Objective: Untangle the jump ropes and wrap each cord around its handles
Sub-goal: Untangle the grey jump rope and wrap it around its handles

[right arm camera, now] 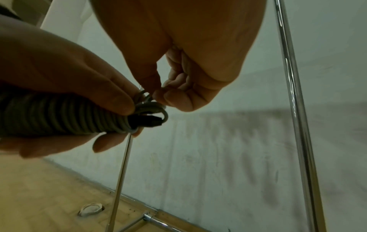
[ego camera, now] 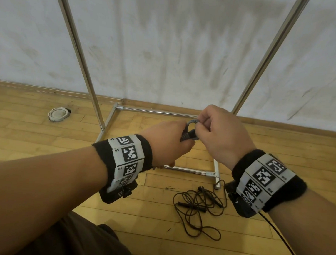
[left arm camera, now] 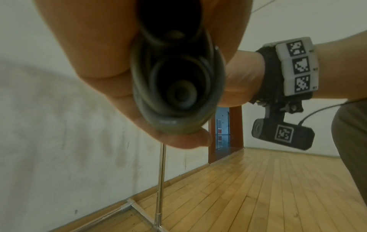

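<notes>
My left hand grips a grey jump rope bundle, its cord coiled tightly round the two handles. In the left wrist view the bundle's handle ends fill the frame, ringed by cord. My right hand pinches the last loop of grey cord at the bundle's tip, thumb and forefinger closed on it. A black handle tip pokes out of the coils. On the floor in front of me lies a black jump rope, loose and looped, its handles amid the cord.
A chrome rack frame stands on the wooden floor against the white wall, with slanted uprights left and right. A round white floor fitting lies at the left. A doorway shows in the left wrist view.
</notes>
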`<state>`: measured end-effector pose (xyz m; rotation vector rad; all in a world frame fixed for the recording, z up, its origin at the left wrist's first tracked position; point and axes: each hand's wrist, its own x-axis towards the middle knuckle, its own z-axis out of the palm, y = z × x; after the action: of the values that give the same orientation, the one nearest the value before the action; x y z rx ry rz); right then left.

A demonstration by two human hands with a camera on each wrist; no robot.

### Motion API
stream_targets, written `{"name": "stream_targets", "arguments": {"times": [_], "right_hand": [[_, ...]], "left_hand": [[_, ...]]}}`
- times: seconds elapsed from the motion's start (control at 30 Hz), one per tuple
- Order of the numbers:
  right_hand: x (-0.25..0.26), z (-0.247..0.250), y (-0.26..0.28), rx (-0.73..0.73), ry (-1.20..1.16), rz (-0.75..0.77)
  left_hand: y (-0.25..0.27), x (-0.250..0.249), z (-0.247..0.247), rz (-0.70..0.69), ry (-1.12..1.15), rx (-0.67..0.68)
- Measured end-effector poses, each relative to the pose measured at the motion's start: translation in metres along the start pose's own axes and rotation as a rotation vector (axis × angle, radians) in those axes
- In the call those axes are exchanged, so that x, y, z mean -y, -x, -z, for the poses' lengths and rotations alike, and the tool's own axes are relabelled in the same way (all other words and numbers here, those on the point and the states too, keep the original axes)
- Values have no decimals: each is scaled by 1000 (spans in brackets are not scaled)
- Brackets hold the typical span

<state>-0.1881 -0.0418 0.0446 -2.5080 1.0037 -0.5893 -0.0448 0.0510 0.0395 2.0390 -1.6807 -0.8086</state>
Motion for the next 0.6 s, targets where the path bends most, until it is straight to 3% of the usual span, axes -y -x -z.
{"name": "stream_targets", "arguments": {"times": [0.2,0.4,0.6], "right_hand": [[0,4,-4,81,28,17],[1,14,-4,155,-100,-32],[-10,21,2,95,-617,-236]], "left_hand": [[2,3,2,38,153,28],[-1,9,7,61,306,-2],[-5,16,12,55,692,78]]}}
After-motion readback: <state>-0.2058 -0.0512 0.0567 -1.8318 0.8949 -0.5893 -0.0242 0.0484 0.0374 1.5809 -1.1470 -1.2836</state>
